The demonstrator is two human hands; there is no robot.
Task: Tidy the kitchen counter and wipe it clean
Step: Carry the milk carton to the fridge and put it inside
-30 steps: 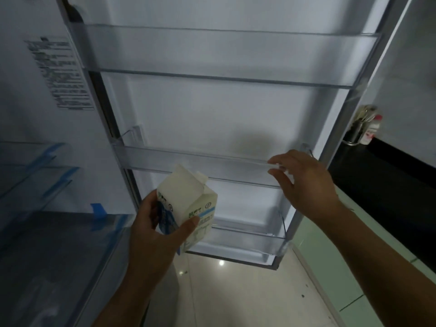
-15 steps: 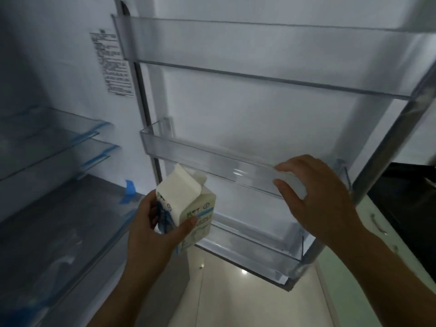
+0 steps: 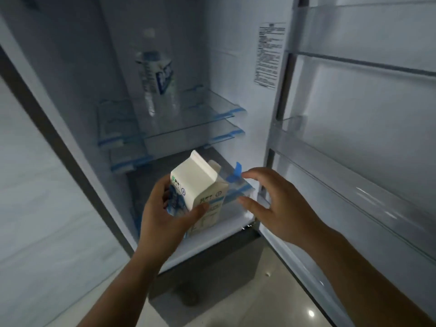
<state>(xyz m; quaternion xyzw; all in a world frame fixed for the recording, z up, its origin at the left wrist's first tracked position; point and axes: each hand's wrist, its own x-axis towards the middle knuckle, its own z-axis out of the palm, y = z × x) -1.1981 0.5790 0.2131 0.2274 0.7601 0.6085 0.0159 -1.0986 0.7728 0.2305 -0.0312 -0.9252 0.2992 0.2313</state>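
Note:
My left hand (image 3: 162, 215) grips a white milk carton (image 3: 200, 185) with blue print, upright and slightly tilted, in front of the open fridge's lower compartment. Just right of the carton my right hand (image 3: 271, 204) hovers with fingers spread and relaxed, holding nothing. Its fingertips lie near a strip of blue tape (image 3: 233, 177) on the edge of the lower glass shelf. The fridge interior (image 3: 226, 95) is dim.
A clear water bottle (image 3: 158, 83) with a blue label stands on the upper glass shelf (image 3: 207, 119). The open fridge door (image 3: 368, 128) with clear bins is at the right. A pale wall panel fills the left. Glossy floor tiles (image 3: 271, 303) lie below.
The view swung left from the door bins to the fridge interior. My right hand left the door bin's rim and came beside the carton. The carton stays in my left hand.

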